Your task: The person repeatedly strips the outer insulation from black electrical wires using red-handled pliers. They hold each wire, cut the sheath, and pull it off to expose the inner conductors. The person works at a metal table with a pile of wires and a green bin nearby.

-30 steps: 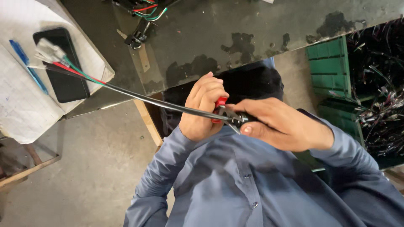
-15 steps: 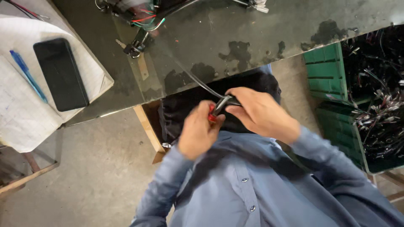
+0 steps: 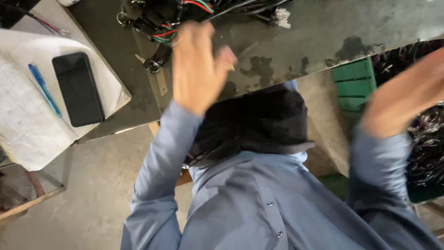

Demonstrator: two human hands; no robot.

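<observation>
My left hand [image 3: 199, 65] is raised over the dark worktable [image 3: 323, 32], just below a bundle of black, red and green wires [image 3: 162, 21]. It is motion-blurred with its back toward me, so I cannot tell whether it holds anything. My right hand [image 3: 402, 97] is out at the right edge, over a green crate [image 3: 354, 83] filled with black wire pieces [image 3: 425, 139]. It is blurred too and its fingers run out of view. A black cloth [image 3: 259, 120] lies across my lap.
A black phone [image 3: 77, 88] and a blue pen [image 3: 44, 90] lie on white paper [image 3: 27, 134] at the table's left end. A white connector [image 3: 280, 16] sits at the wire bundle's right end. Bare concrete floor shows at lower left.
Both hands were together in front of my chest on a black cable and a red-handled tool. They have now swung apart, left up to the table, right out to the crate.
</observation>
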